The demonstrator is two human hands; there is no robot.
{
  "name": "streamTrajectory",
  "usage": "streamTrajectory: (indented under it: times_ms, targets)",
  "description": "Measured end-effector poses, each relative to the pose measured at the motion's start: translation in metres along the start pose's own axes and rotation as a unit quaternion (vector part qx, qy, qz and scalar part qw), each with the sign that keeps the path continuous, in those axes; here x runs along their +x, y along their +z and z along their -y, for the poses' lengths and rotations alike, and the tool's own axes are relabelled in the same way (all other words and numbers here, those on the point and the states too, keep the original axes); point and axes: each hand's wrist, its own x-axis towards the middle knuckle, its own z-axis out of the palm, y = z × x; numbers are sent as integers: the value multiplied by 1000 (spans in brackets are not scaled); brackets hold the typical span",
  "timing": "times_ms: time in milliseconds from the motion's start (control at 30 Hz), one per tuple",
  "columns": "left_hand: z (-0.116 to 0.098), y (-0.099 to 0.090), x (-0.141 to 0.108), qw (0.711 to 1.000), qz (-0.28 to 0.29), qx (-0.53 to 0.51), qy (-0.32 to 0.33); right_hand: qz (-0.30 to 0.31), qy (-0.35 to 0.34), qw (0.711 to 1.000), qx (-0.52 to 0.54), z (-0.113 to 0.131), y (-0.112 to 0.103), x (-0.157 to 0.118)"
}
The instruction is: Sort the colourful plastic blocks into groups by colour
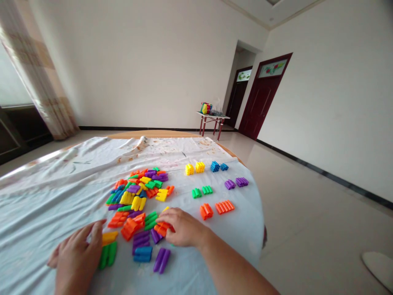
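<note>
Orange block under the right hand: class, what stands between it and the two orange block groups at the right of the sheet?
No other block does. Only the right hand itself, lying over the orange block, covers that line; beyond it, bare white sheet runs to the orange block groups.

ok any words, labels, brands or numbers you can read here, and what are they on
None can be read: the plastic blocks show no lettering, and any print on the box on the side table is too small and blurred to read.
</note>
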Motion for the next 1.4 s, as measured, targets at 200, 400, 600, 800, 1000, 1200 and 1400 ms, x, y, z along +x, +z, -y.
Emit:
streamTrajectory:
  times_ms: [200,400,600,800,1000,1200,1400]
  targets:
    - [-3,-2,2,997,47,13,-57,70,-65,995,-36,-7,3,6]
    - [0,2,4,998,37,3,-56,18,-39,999,-18,-5,-9,6]
    - [6,5,5,998,23,0,-56,-39,58,997,17,-22,-73,-23]
    - [3,4,7,997,40,16,-58,6,153,987,-42,-55,-113,-52]
    - [2,3,6,997,49,28,-59,43,166,985,-35,-67,-107,-65]
    - [3,4,6,997,50,16,-64,53,159,985,-32,-64,-104,-67]
    - [4,5,5,998,31,2,-53,54,143,988,-24,-63,-103,-68]
